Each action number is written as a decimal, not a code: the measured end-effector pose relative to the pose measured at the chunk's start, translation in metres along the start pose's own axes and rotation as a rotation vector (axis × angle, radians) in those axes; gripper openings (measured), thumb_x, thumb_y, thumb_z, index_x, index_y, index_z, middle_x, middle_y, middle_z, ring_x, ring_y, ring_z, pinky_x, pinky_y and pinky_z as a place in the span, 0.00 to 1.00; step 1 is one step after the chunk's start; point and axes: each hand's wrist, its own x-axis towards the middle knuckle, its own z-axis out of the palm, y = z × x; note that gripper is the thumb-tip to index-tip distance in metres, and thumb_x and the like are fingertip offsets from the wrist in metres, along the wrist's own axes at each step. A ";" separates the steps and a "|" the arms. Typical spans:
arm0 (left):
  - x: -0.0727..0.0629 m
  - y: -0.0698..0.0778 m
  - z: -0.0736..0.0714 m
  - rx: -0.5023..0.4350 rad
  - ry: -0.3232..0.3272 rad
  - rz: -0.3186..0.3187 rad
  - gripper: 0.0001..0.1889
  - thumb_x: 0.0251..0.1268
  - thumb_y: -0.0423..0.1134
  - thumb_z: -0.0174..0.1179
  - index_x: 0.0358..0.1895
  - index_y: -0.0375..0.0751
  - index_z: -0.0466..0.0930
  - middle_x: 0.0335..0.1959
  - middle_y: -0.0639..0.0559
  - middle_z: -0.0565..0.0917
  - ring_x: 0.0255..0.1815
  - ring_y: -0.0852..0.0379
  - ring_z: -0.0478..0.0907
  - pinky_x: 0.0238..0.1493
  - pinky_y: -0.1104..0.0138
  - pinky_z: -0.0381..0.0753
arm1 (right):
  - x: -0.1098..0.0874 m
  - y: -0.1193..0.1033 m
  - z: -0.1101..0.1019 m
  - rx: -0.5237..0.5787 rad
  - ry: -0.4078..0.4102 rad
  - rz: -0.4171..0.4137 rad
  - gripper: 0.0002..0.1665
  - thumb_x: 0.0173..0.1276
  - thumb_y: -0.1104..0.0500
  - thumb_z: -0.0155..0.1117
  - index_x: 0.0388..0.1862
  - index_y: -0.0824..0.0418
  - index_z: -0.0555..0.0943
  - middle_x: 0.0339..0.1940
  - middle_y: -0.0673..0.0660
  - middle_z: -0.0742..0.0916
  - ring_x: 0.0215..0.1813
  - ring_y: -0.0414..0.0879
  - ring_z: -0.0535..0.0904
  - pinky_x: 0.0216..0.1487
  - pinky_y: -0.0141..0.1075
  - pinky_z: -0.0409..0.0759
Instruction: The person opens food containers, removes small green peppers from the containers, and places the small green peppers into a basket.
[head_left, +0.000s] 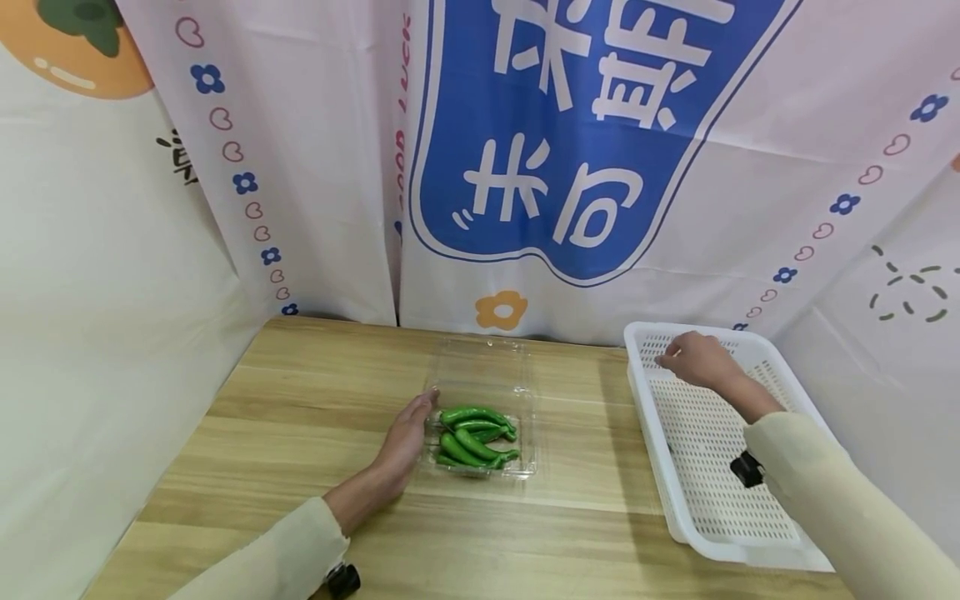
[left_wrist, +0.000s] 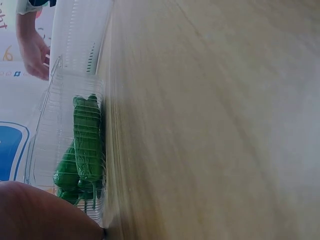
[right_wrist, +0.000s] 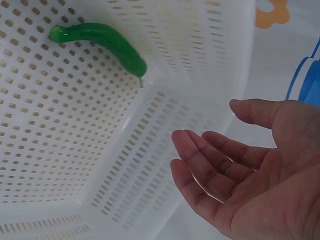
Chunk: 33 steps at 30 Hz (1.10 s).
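Observation:
A clear plastic clamshell box (head_left: 523,446) lies with its lid raised toward the back wall. Several green chili peppers (head_left: 472,442) are piled inside it. My left hand (head_left: 403,442) is at the box's left side, fingers extended along its wall. Over the far end of a white perforated plastic basket (head_left: 654,446), my right hand (head_left: 701,360) hovers with loosely bent fingers and nothing between them. The right wrist view shows one green chili pepper (right_wrist: 107,40) lying on the basket floor by its wall; in the head view this pepper is hidden.
Both box and basket stand on a wood-grain table (head_left: 300,400), the basket at the right side. A printed cloth (head_left: 330,167) with a blue sign pattern hangs behind the table, and white cloth walls (head_left: 97,292) flank it.

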 end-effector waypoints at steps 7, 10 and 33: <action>0.000 0.000 0.000 0.001 0.003 0.002 0.29 0.91 0.47 0.30 0.86 0.40 0.51 0.87 0.38 0.52 0.88 0.36 0.39 0.85 0.39 0.36 | -0.003 -0.020 -0.009 -0.047 0.076 -0.032 0.26 0.77 0.52 0.63 0.55 0.76 0.83 0.52 0.74 0.88 0.50 0.68 0.86 0.51 0.62 0.85; 0.000 0.001 -0.001 0.000 0.004 0.003 0.29 0.91 0.47 0.30 0.86 0.39 0.51 0.87 0.38 0.52 0.88 0.36 0.39 0.85 0.39 0.35 | -0.007 -0.032 -0.010 -0.061 0.070 -0.033 0.27 0.77 0.52 0.62 0.58 0.76 0.83 0.55 0.74 0.88 0.53 0.70 0.86 0.51 0.62 0.86; 0.002 0.000 0.002 0.000 0.011 -0.005 0.29 0.91 0.46 0.30 0.86 0.39 0.52 0.87 0.37 0.52 0.88 0.36 0.40 0.85 0.39 0.35 | -0.025 -0.086 0.003 -0.145 0.160 -0.112 0.21 0.72 0.56 0.68 0.57 0.68 0.85 0.50 0.68 0.91 0.45 0.64 0.89 0.37 0.56 0.88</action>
